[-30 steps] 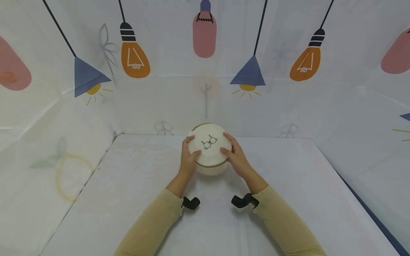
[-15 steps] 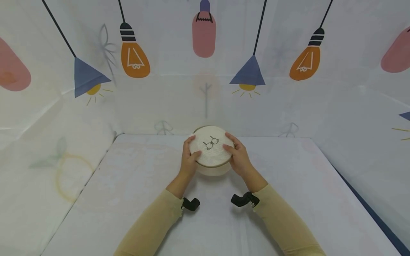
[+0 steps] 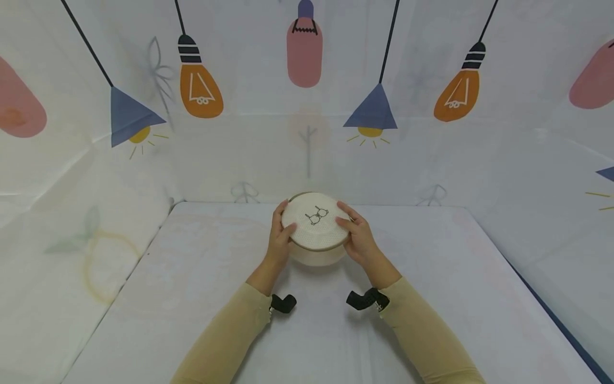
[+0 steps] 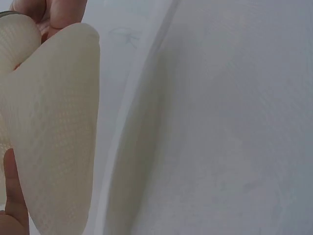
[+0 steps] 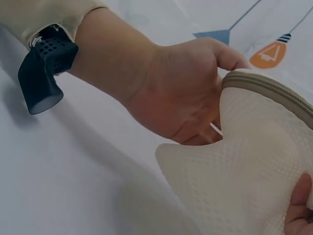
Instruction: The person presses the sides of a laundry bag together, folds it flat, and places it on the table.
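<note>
A round, off-white mesh laundry bag (image 3: 316, 234) with a dark line drawing on top is held off the far part of the table, its face tilted. My left hand (image 3: 277, 246) grips its left edge, thumb on top. The right hand (image 3: 360, 242) grips the opposite edge, also thumb on top. In the right wrist view a beige zip (image 5: 274, 91) runs round the rim, and soft mesh sags below it. The mesh bag (image 4: 58, 122) also fills the left of the left wrist view. Fingers behind the bag are partly hidden.
A white-covered table (image 3: 206, 298) lies beneath, its back edge close behind the bag. White sheeting (image 3: 259, 154) printed with lamps and bulbs hangs at the back and sides. A black wrist mount (image 3: 368, 300) juts from each sleeve.
The bag's top has tipped a little flatter, its far rim sinking lower in the head view. Both hands keep their grip and shift only slightly.
</note>
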A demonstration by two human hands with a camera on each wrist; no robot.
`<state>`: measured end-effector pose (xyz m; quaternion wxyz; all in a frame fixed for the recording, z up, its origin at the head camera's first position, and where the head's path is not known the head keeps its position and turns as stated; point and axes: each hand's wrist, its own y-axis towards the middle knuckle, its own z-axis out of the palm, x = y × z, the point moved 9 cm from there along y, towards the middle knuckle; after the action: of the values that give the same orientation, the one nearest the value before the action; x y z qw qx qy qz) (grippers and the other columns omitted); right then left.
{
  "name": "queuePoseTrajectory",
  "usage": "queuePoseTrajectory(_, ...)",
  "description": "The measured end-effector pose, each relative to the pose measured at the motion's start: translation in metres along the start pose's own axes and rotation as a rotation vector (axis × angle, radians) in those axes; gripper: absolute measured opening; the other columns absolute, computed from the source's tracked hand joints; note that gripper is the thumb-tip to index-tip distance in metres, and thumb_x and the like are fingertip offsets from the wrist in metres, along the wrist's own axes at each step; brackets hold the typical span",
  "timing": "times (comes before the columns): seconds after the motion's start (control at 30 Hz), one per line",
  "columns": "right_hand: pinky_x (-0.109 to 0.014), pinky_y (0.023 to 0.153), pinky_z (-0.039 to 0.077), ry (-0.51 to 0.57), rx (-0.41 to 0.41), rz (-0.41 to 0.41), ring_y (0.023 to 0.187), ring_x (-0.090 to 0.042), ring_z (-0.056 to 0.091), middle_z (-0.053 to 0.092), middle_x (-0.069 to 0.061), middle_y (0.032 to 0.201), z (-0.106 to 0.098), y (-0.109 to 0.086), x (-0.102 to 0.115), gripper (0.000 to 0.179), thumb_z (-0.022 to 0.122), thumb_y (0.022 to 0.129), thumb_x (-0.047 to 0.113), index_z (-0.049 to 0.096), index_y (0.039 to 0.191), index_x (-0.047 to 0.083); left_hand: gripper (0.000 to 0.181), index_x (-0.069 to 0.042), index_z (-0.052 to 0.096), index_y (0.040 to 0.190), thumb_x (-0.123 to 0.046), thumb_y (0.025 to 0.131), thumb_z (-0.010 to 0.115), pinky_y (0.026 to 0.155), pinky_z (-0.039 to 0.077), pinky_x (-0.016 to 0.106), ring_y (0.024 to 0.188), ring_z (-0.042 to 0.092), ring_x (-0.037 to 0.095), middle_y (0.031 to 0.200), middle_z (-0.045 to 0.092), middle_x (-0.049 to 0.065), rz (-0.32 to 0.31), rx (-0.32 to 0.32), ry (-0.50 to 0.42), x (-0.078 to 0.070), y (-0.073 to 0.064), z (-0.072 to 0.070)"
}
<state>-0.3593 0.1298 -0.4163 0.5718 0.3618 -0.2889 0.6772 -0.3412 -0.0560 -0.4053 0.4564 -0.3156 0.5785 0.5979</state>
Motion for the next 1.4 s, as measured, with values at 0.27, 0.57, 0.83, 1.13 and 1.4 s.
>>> queuePoseTrajectory(0.27, -0.029, 0.102, 0.048, -0.028, 0.002, 0.043, 0.129, -0.022, 0.054, 0.033, -0.013, 0.159, -0.002, -0.001, -0.005, 0.057, 0.050, 0.101, -0.005, 0.034, 0.154, 0.004, 0.057, 0.004, 0.014, 0.153, -0.005, 0.100, 0.034, 0.094, 0.046, 0.022, 0.118, 0.053, 0.021, 0.157, 0.019, 0.027, 0.037, 0.069, 0.002, -0.016, -0.008, 0.004)
queuePoseTrajectory(0.57, -0.026, 0.106, 0.044, -0.214, -0.005, 0.062, 0.141, -0.024, 0.041, 0.027, -0.007, 0.163, -0.001, -0.001, -0.006, 0.061, 0.055, 0.101, 0.003, 0.031, 0.157, 0.011, 0.063, 0.004, 0.013, 0.152, -0.009, 0.098, 0.041, 0.112, 0.032, 0.030, 0.136, 0.041, 0.025, 0.159, 0.017, 0.028, 0.008, 0.059, 0.067, -0.019, -0.011, 0.007)
queuePoseTrajectory(0.83, -0.032, 0.107, 0.040, -0.407, -0.050, 0.059, 0.139, -0.026, 0.041, 0.026, -0.004, 0.163, -0.005, -0.001, -0.007, 0.061, 0.056, 0.101, 0.011, 0.031, 0.157, 0.020, 0.075, -0.009, 0.012, 0.158, -0.015, 0.098, 0.057, 0.122, 0.011, 0.047, 0.151, 0.017, 0.033, 0.164, 0.016, 0.018, 0.006, -0.002, 0.236, 0.012, -0.005, 0.002)
queuePoseTrajectory(1.13, -0.043, 0.115, 0.033, -0.479, -0.023, 0.044, 0.142, -0.026, 0.038, 0.021, -0.004, 0.164, -0.002, -0.002, -0.008, 0.062, 0.053, 0.102, 0.012, 0.027, 0.158, 0.021, 0.072, -0.015, 0.020, 0.156, -0.031, 0.098, 0.059, 0.120, 0.022, 0.048, 0.148, 0.028, 0.032, 0.162, 0.027, 0.015, 0.032, -0.073, 0.407, 0.009, -0.007, 0.000)
queuePoseTrajectory(1.4, -0.025, 0.097, 0.048, -0.492, 0.000, 0.051, 0.137, -0.027, 0.043, 0.023, -0.006, 0.163, -0.001, -0.001, -0.011, 0.064, 0.052, 0.103, 0.009, 0.023, 0.159, 0.021, 0.066, -0.020, 0.028, 0.155, -0.037, 0.100, 0.060, 0.119, 0.026, 0.045, 0.147, 0.032, 0.030, 0.161, 0.032, 0.011, -0.040, -0.085, 0.493, 0.014, -0.003, -0.005)
